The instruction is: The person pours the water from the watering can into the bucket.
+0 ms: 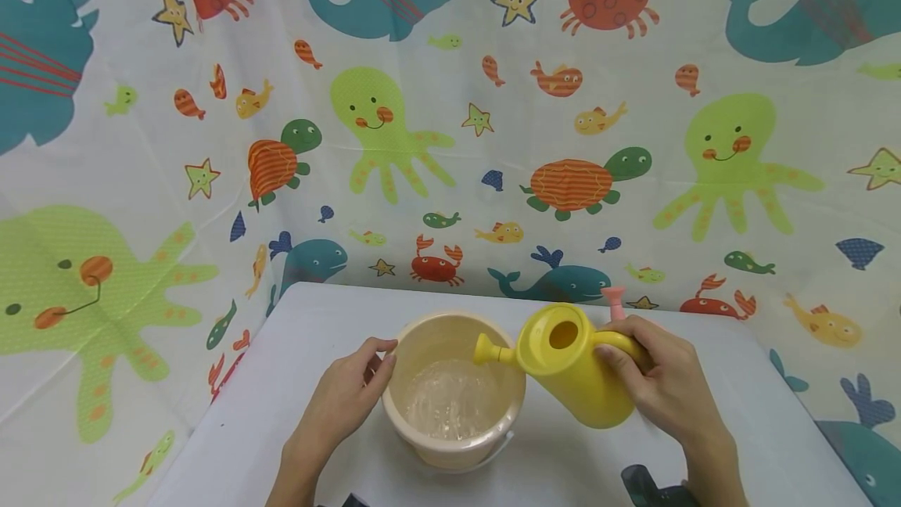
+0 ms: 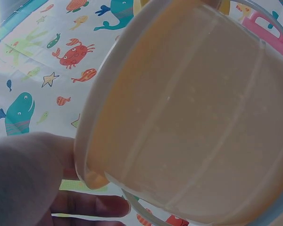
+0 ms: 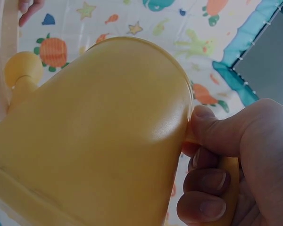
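Observation:
A cream bucket (image 1: 457, 444) stands on the white table, with clear, rippled water (image 1: 450, 405) inside. My left hand (image 1: 345, 390) pinches the bucket's left rim between thumb and forefinger; its other fingers stick out below the rim in the left wrist view. In my right hand (image 1: 669, 378) is a yellow watering can (image 1: 598, 390), gripped by its handle with the fingers curled round. The can tilts to the left, and its round-headed spout (image 1: 495, 351) reaches over the bucket's right rim. No stream from the spout can be made out.
Behind the yellow can a pink object (image 1: 614, 300) shows partly; the left wrist view has its pink handle (image 2: 266, 33). The bucket's pale bail (image 1: 496, 452) hangs low at its front right. A sea-animal curtain (image 1: 450, 139) surrounds the white table (image 1: 246, 429).

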`<state>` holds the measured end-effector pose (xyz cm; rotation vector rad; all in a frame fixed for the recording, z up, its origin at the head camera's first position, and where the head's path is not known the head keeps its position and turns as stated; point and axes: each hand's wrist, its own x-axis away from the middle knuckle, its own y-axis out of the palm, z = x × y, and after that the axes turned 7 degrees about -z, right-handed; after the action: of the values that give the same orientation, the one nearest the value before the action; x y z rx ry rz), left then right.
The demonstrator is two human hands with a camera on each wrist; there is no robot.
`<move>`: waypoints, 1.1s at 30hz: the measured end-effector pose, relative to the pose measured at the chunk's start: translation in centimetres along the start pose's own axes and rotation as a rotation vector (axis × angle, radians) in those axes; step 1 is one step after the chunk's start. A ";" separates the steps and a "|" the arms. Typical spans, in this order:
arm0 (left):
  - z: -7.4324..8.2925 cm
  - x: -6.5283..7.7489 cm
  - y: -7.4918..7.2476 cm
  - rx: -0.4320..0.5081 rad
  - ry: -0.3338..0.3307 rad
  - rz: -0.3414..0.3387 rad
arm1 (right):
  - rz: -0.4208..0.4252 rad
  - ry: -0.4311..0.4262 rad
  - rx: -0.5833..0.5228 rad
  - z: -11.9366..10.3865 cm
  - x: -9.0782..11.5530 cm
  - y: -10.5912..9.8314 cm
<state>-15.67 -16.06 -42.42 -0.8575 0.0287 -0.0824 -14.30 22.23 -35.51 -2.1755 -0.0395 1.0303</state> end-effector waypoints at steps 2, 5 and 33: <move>0.0 0.0 0.0 0.001 -0.002 -0.002 | 0.001 -0.002 -0.003 0.0 0.0 0.0; 0.1 0.0 0.0 0.003 -0.005 -0.006 | -0.007 -0.001 0.004 0.1 0.0 0.0; 0.3 0.2 -0.3 0.021 0.012 -0.009 | -0.013 0.002 0.012 -0.1 -0.1 -0.2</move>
<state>-15.50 -16.02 -42.04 -0.8363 0.0351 -0.0956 -14.29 22.28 -35.29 -2.1629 -0.0470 1.0184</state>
